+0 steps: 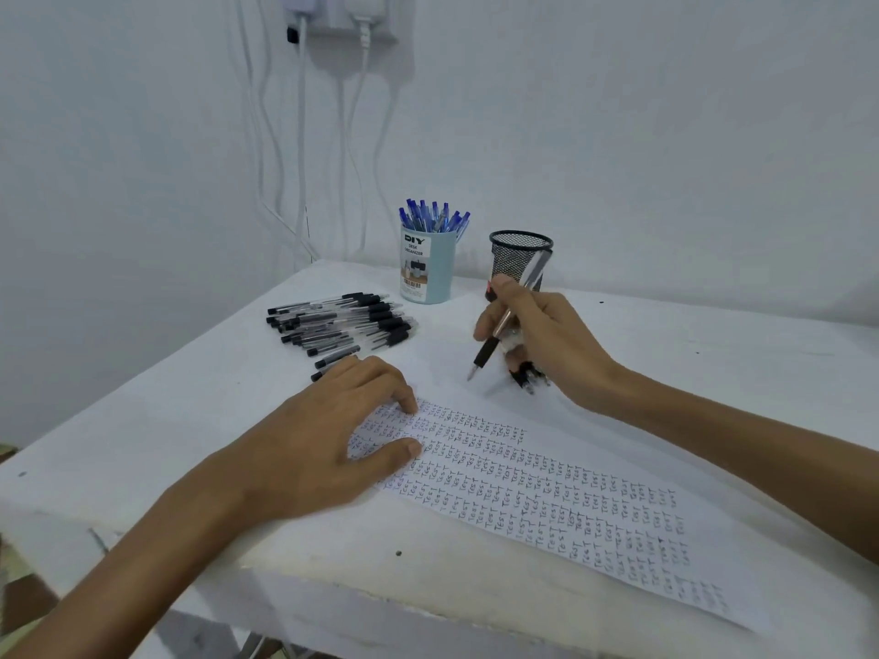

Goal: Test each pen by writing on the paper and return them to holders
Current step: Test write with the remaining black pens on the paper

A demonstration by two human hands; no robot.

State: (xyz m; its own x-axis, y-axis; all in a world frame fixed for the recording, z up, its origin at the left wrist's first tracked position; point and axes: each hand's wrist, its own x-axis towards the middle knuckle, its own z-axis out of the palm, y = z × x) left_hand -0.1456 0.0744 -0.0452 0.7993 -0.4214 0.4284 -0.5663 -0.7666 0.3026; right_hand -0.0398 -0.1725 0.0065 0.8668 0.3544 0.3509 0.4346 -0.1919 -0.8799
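So the right hand [547,335] is wrapped around a pen [490,347] in a normal writing grip. The thumb and first fingers pinch the barrel just above the black rubber grip, with the tip pointing down and to the left and the clear barrel slanting up towards the black mesh holder [516,259] behind it. The tip sits just past the far side of the written rows on the paper [547,506], but I honestly can't tell if it's touching the surface or just above it. There are also some dark pen-like bits [525,373] tucked under that hand's lower fingers, too small to make out properly. The left hand [328,444] lies flat with its fingers fairly straight, pressing down on the left end of the paper, well apart from the pen. The sheet is packed with rows of tiny "TEST" scribbles and runs diagonally towards the near right across the white table [142,444]. Just beyond the left hand is a pile of black pens [342,323] lying loose on the table. At the back stands a light blue holder [428,273] full of blue pens [435,216], just left of the mesh one. White cables [299,135] hang down the wall behind.
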